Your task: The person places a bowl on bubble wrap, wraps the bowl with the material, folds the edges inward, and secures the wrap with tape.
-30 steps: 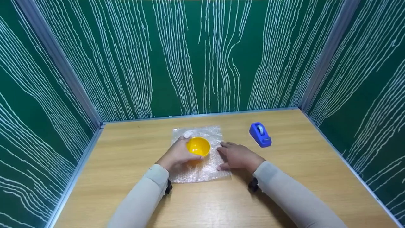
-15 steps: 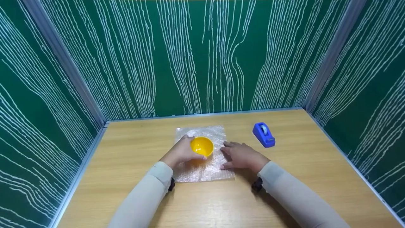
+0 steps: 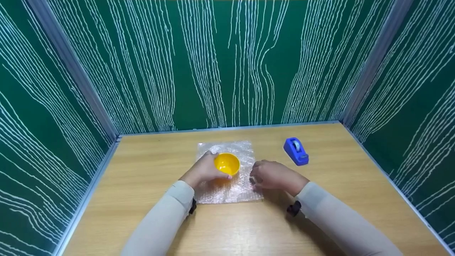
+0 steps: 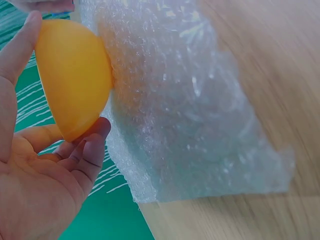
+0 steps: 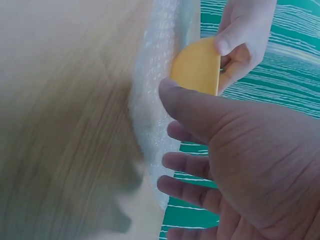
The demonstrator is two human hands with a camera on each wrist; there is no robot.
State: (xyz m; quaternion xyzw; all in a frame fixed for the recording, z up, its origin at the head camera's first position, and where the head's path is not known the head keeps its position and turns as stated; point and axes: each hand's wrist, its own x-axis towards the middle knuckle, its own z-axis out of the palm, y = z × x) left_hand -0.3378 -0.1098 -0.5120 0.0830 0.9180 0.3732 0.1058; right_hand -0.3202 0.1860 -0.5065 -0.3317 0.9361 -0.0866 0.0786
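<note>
A yellow bowl (image 3: 226, 164) sits upright, mouth up, near the middle of a sheet of bubble wrap (image 3: 236, 195) laid on the table. My left hand (image 3: 203, 170) holds its left side, the thumb at the near rim and the fingers round the far side. In the left wrist view the curved wall of the bowl (image 4: 75, 75) shows between thumb and fingers. My right hand (image 3: 273, 175) is at the sheet's right edge. Seen from the right wrist, this hand (image 5: 250, 160) has loosely bent fingers, thumb apart from them, with nothing visibly gripped.
A blue tape dispenser (image 3: 295, 152) with a roll in it stands on the wooden table (image 3: 149, 156), beyond my right hand and to its right. Green panels with white wavy lines (image 3: 245, 71) enclose the back and both sides of the table.
My right hand has shifted slightly right and its fingers have bent more at the bubble wrap's edge. The left hand keeps its hold on the bowl. The head view has turned slightly.
</note>
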